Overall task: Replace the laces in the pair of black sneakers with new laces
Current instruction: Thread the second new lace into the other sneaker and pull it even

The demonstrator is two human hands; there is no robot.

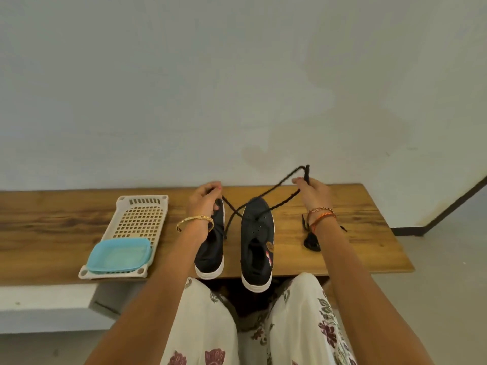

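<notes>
Two black sneakers are set side by side on the wooden table point(79, 233), heels toward the near edge and slightly overhanging it. The right sneaker point(257, 241) is threaded at its front eyelets by a black lace point(266, 192), whose two ends are drawn up and apart, crossing above the toe. One end is pinched in the grip of the left hand point(203, 200), held above the left sneaker point(210, 248); the other is pinched by the right hand point(312, 192), with a loop standing above the fingers. A second black lace point(311, 241) is left bunched on the table (partly hidden by the right forearm). At the left, a beige perforated tray point(142, 219) is seen, with a blue lid point(120, 255) resting on its near end.
</notes>
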